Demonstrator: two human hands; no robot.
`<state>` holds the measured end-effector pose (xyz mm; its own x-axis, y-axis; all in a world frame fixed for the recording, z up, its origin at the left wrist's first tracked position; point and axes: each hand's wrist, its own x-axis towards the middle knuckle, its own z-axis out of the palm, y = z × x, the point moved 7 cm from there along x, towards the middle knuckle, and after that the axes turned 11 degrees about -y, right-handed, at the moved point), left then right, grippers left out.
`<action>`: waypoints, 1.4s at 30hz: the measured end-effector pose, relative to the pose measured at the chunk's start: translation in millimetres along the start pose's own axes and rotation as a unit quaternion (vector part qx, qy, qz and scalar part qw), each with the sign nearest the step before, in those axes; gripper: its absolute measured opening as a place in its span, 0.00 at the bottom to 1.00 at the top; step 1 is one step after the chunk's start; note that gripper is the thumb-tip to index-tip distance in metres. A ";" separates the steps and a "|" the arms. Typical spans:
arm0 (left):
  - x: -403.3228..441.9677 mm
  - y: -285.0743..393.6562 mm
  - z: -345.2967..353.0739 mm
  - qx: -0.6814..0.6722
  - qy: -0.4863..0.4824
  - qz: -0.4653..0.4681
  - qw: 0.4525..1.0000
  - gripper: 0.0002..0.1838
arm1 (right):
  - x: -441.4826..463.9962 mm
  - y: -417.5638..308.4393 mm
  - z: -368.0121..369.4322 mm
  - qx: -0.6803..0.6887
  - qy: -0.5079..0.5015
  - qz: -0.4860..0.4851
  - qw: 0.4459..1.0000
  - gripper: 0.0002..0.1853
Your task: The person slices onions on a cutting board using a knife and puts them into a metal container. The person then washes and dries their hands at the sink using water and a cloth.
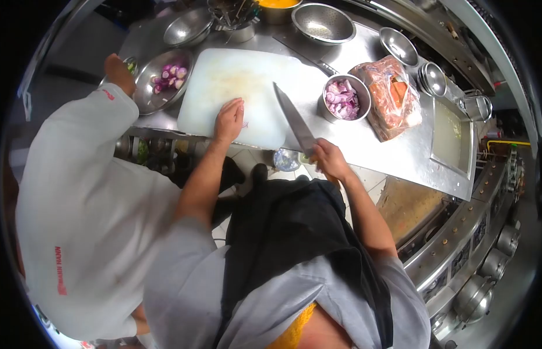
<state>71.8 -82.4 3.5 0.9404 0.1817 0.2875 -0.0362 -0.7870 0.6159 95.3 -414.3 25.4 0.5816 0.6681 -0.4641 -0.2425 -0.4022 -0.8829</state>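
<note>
My right hand [329, 159] is closed around the handle of a large chef's knife [294, 119]. Its blade points away from me, over the right edge of the white cutting board [210, 75]. My left hand [229, 120] rests on the near part of the board with its fingers stretched out, and a small purple onion scrap [245, 124] lies beside it. Right of the knife stands a metal pot [367, 104] filled with cut red onion [342, 100]. Left of the board, a steel bowl [146, 78] holds several peeled red onions [171, 75].
A co-worker in a white jacket [90, 168] stands close on my left, one hand [119, 74] near the bowl. Bagged meat [393, 99] lies right of the pot. A colander [323, 23] and a second knife [326, 68] are behind. A sunken basin [451, 136] is at right.
</note>
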 end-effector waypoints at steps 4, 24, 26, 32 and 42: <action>-10.5 -20.5 -15.4 -0.058 0.107 -0.107 0.987 0.14 | 53.6 11.0 34.1 -0.063 -0.041 -0.007 0.997 0.13; -0.3 0.7 33.5 0.076 0.129 -0.154 0.977 0.18 | 83.8 -4.0 122.0 -0.069 -0.104 -0.020 0.992 0.15; 0.2 -3.3 33.9 0.069 0.124 -0.163 0.976 0.19 | 79.4 -4.7 119.5 -0.055 -0.119 -0.014 0.991 0.14; 34.0 64.4 42.0 0.013 0.171 -0.074 0.982 0.20 | 43.1 -16.5 76.3 -0.007 -0.056 -0.050 0.997 0.14; 136.4 229.8 167.2 -0.111 0.015 0.020 0.993 0.17 | -109.7 -2.2 -84.2 0.002 0.216 -0.003 0.976 0.12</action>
<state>248.3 -337.1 61.6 0.9262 0.1726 0.3351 -0.1509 -0.6448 0.7493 97.5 -539.4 84.3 0.8555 0.3442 -0.3869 -0.2412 -0.3962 -0.8859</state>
